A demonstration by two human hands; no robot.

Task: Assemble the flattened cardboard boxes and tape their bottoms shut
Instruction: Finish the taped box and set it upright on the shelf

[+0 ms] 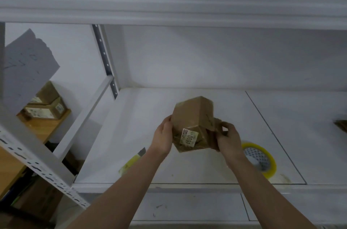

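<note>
Several taped cardboard boxes (pixel 47 105) sat stacked on a wooden surface (pixel 40 129) at far left, behind a grey perforated shelf upright (pixel 37 165). A sheet of grey paper (pixel 28 67) leaned above them. On the white shelf (pixel 131 116), a yellow-handled utility knife (pixel 132 161) lay just beside the left forearm.

Left hand (pixel 163 136) pressed flat against the left side of a small cardboard box (pixel 193 121), fingers fairly straight, steadying it. Box was held up over the middle of the shelf, tilted, one corner pointing down; a white label (pixel 189 137) with printed digits showed on its near face.

Right hand (pixel 228 137) curled its fingers around a loose brown flap at the box's right side, gripping it. Whether that flap was taped could not be told.

Roll of clear tape (pixel 262 159) with yellowish rim lay flat on the shelf, partly under the right wrist. Brown object (pixel 341 125) at far right edge, mostly cut off.
</note>
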